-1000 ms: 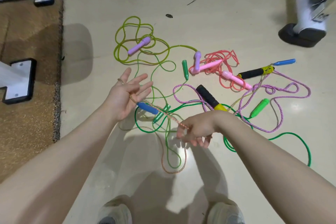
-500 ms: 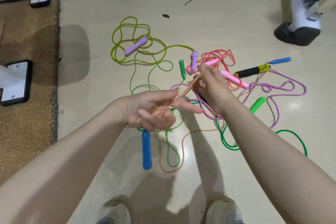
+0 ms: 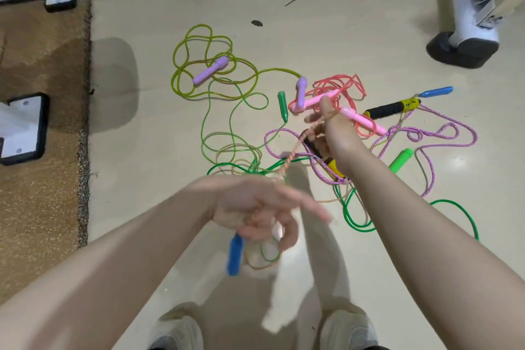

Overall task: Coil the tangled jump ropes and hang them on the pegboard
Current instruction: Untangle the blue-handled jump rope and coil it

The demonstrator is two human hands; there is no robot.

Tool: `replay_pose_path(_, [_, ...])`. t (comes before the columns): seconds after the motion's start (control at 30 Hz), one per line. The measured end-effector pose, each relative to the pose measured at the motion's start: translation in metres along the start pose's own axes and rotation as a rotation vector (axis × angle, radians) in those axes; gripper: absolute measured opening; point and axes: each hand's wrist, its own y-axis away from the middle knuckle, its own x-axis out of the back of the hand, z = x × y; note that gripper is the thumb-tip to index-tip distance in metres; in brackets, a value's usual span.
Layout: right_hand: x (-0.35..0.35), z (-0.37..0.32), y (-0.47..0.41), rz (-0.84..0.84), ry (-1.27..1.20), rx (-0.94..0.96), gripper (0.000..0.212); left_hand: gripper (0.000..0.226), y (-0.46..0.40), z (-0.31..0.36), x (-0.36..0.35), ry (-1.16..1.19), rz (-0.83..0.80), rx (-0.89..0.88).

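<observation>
While both arms extend over the cream floor [image 3: 142, 150], the left hand [image 3: 255, 207] sits low, fingers blurred but curled around a thin orange braided jump rope [image 3: 291, 156], its blue plastic handle [image 3: 235, 254] dangling beneath. That rope runs taut up to the right hand [image 3: 332, 133], whose fingers pinch it with the rope looped behind the thumb. Beyond lie tangled yellow-green [image 3: 199, 65], green [image 3: 352, 219], pink [image 3: 338, 88] and purple [image 3: 443, 133] ropes.
</observation>
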Motion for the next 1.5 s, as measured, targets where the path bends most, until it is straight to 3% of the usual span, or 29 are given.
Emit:
replay_pose_path(0.07, [0.005,0.016,0.002,-0.121,0.449,0.012,0.037,0.038,0.018,0.014,0.01,0.278,-0.056,-0.366])
replay_pose_path(0.13, [0.002,0.031,0.01,-0.43,0.74,-0.057,0.023,0.04,0.037,0.02,0.028,0.67,-0.224,-0.708])
replay_pose_path(0.17, [-0.002,0.034,0.016,-0.597,0.788,-0.14,0.018,0.041,0.044,0.021,0.037,0.783,-0.167,-0.851])
replay_pose_path(0.2, [-0.008,0.032,0.022,-0.738,0.795,-0.22,0.014,0.044,0.049,0.021,0.043,0.827,0.029,-0.96])
replay_pose_path(0.27, [-0.016,0.019,0.033,-0.917,0.829,-0.264,0.01,0.059,0.057,0.014,0.052,0.762,0.597,-1.054])
replay_pose_path(0.3, [-0.017,0.009,0.035,-0.954,0.851,-0.22,0.013,0.062,0.059,0.007,0.057,0.703,0.836,-1.007])
replay_pose_path(0.37, [-0.014,-0.016,0.039,-0.981,0.798,-0.072,0.012,0.058,0.059,-0.009,0.059,0.594,1.063,-0.809])
replay_pose_path(0.5, [-0.006,-0.052,0.043,-0.933,0.535,0.237,0.009,0.054,0.048,-0.013,0.055,0.529,1.036,-0.633])
replay_pose_path(0.63, [-0.008,-0.056,0.04,-0.888,0.397,0.355,0.017,0.051,0.027,-0.001,0.05,0.312,1.167,-0.551])
replay_pose_path(0.73, [-0.003,-0.053,0.039,-0.935,0.421,0.249,0.027,0.046,0.025,-0.005,0.053,0.376,1.245,-0.637])
replay_pose_path(0.83, [0.003,-0.039,0.035,-0.993,0.534,0.07,0.039,0.043,0.042,-0.012,0.069,0.783,1.249,-0.919])
replay_pose_path(0.9, [0.002,-0.023,0.031,-0.952,0.605,-0.064,0.05,0.035,0.062,-0.018,0.08,1.13,1.154,-1.059])
replay_pose_path(0.97, [0.001,-0.002,0.025,-0.913,0.719,-0.193,0.053,0.025,0.078,-0.025,0.084,1.324,0.801,-1.074])
replay_pose_path(1.03, [-0.002,0.016,0.02,-0.849,0.888,-0.262,0.052,0.04,0.09,-0.035,0.085,1.28,0.369,-0.949])
replay_pose_path(1.07, [-0.004,0.022,0.017,-0.779,0.952,-0.251,0.049,0.042,0.094,-0.037,0.085,1.184,0.343,-0.84])
replay_pose_path(1.1, [-0.005,0.026,0.014,-0.693,0.987,-0.209,0.042,0.041,0.094,-0.035,0.086,1.056,0.39,-0.749])
replay_pose_path(1.17, [-0.005,0.025,0.01,-0.596,0.967,-0.092,0.028,0.034,0.086,-0.023,0.081,0.836,0.642,-0.596])
replay_pose_path(1.23, [-0.007,0.014,0.013,-0.73,0.871,-0.062,0.024,0.032,0.072,-0.022,0.076,0.72,0.969,-0.581])
replay_pose_path(1.27, [-0.01,0.007,0.017,-0.853,0.832,-0.071,0.023,0.039,0.064,-0.024,0.074,0.675,1.051,-0.6])
replay_pose_path(1.33, [-0.019,-0.006,0.029,-1.08,0.8,-0.074,0.021,0.051,0.052,-0.031,0.073,0.673,1.085,-0.619])
replay_pose_path(1.4, [-0.028,-0.019,0.041,-1.191,0.761,-0.013,0.026,0.057,0.045,-0.034,0.072,0.648,1.131,-0.578])
replay_pose_path(1.5, [-0.032,-0.036,0.046,-1.022,0.507,0.213,0.018,0.055,0.038,-0.029,0.062,0.438,1.1,-0.401])
